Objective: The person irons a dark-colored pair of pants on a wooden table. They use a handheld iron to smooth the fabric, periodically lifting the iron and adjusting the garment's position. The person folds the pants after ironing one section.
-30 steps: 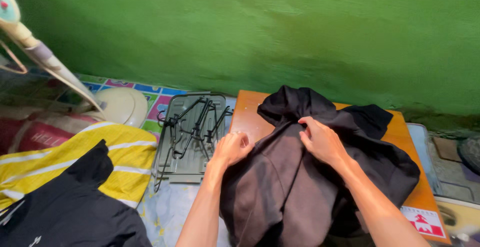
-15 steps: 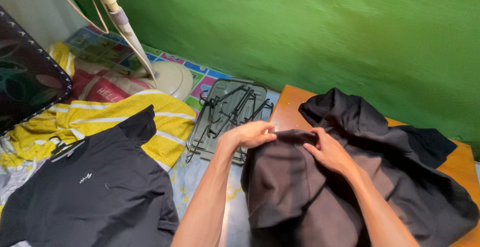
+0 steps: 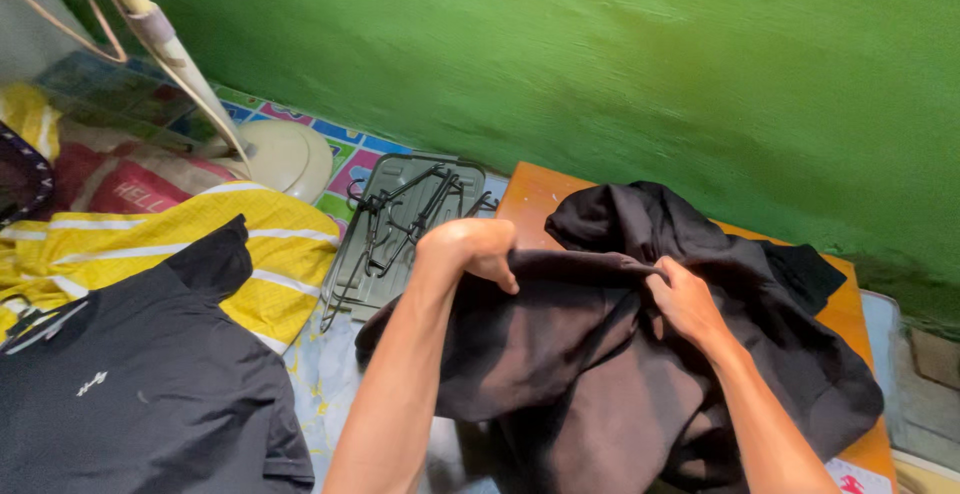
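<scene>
Lower centre and right of the frame: a dark, brownish-black garment, heaped and creased over a low orange desk set against the green wall. Left hand curled shut on the garment's upper edge, knuckles up, cloth pinched and lifted clear of the heap. Right hand closed on the same edge a little further right, fingers tucked into a fold, so that a short stretch of hem runs taut between the two. Rest of the cloth hanging and slumping below, partly off the desk's front.

Likely soft and limp, light to lift, no stiffness to hold a shape: bound to sag wherever unsupported and to bunch if taken by the middle. Matte weave, probably not slippery. Best held at a seam or hem with both hands apart, as here, so the fabric spreads rather than folds in on itself. Nothing fragile about it.

Just left of the desk, a grey tray with a tangle of black hangers. Further left, a yellow striped shirt with a black shirt laid partly over it. Upper left, the pale round base of a standing fan.
</scene>
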